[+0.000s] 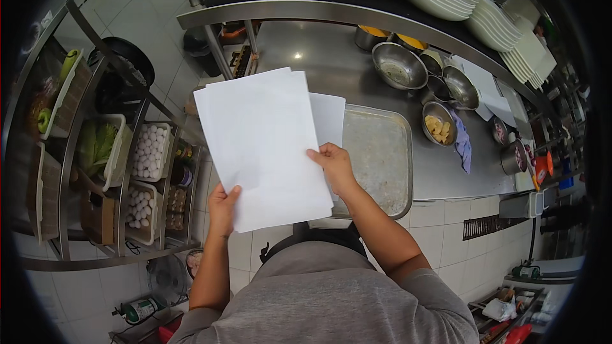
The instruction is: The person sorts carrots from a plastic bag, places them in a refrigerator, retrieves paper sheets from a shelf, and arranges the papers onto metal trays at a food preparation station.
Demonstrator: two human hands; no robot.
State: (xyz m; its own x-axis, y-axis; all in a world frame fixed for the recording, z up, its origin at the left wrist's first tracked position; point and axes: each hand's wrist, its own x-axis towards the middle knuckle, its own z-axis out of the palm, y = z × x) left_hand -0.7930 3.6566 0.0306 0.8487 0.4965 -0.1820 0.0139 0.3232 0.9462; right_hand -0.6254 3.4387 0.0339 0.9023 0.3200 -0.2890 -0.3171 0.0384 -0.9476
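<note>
My left hand (223, 208) grips the lower left edge of several white sheets of paper (263, 148), its thumb on top. My right hand (332, 165) holds the right edge of the same sheets between thumb and fingers. The sheets are slightly fanned and hide part of what lies beneath. Another white sheet (330, 117) shows behind them, over the left side of a worn metal baking tray (377, 162). The tray rests at the front edge of the stainless steel table (311, 52).
Metal bowls (399, 66) and pots stand at the back right, near a bowl of yellow pieces (437, 126) and a blue cloth (462, 141). A shelf (296, 9) with stacked white dishes crosses above the table. At left, a metal rack (124, 167) holds eggs (152, 150) and greens.
</note>
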